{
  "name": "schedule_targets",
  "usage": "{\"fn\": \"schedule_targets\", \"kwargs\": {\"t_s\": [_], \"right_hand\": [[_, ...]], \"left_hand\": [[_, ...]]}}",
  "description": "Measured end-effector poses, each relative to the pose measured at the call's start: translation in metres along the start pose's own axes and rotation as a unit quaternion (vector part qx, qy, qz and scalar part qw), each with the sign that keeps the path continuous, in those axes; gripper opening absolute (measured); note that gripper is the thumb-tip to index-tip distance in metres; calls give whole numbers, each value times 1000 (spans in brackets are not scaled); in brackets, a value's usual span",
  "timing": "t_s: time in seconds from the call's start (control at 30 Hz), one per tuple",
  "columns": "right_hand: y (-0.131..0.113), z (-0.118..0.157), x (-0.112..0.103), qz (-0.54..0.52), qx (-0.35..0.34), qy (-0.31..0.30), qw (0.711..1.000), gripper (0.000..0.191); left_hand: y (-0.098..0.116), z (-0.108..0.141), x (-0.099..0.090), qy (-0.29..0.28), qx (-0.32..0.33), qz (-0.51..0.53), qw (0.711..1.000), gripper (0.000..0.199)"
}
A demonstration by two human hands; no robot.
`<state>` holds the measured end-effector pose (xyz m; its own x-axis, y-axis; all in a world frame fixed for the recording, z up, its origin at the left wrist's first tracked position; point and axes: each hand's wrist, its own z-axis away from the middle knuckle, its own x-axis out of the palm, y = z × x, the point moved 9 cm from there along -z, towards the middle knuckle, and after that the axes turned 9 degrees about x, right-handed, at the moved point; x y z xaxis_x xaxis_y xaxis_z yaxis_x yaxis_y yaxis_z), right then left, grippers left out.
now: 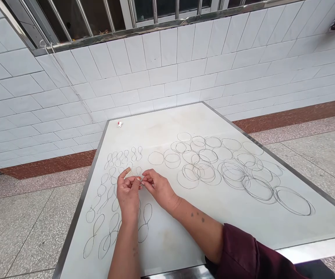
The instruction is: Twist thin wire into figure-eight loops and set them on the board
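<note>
Over the left half of the table, my left hand pinches a thin wire loop between thumb and fingers, its index finger raised. My right hand meets it from the right, fingertips closed at the same spot on the wire. The held wire is very fine, and my fingers hide much of it. Around my left hand lie several figure-eight wire loops, narrow in the middle. To the right of my right hand, many round wire rings lie spread out, some overlapping.
The white table has a grey metal edge and stands against a white tiled wall. A small red-and-white object sits near its far left corner. Above is a barred window, with a cord hanging down at the left.
</note>
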<state>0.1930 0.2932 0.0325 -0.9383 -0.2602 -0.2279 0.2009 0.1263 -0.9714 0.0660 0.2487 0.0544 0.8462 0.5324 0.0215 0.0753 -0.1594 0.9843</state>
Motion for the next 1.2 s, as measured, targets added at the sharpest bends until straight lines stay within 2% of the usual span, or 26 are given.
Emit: {"fn": "schedule_targets", "kwargs": {"t_s": [0.1,0.27,0.47,0.67,0.93,1.07,1.2], "right_hand": [[3,0,6,-23,14,-14,1000,26],[7,0,7,-26,27,4,999,24],[12,0,9,-78,56,9,995,23],[14,1,9,-53,60,13,997,26],[-4,10,8,49,-4,24,999,23],[-4,11,10,118,-31,36,992,22],[-4,10,8,108,-41,45,992,22]], "left_hand": [[1,-1,-1,9,9,-1,1000,53],[1,-1,2,4,18,-9,1000,53],[1,0,2,1,24,-19,1000,52],[0,0,1,-5,22,-45,999,51],[-2,-2,4,-35,12,-70,997,51],[-11,-5,7,-67,-6,-31,997,51],[-20,-9,8,-74,-16,27,997,52]]}}
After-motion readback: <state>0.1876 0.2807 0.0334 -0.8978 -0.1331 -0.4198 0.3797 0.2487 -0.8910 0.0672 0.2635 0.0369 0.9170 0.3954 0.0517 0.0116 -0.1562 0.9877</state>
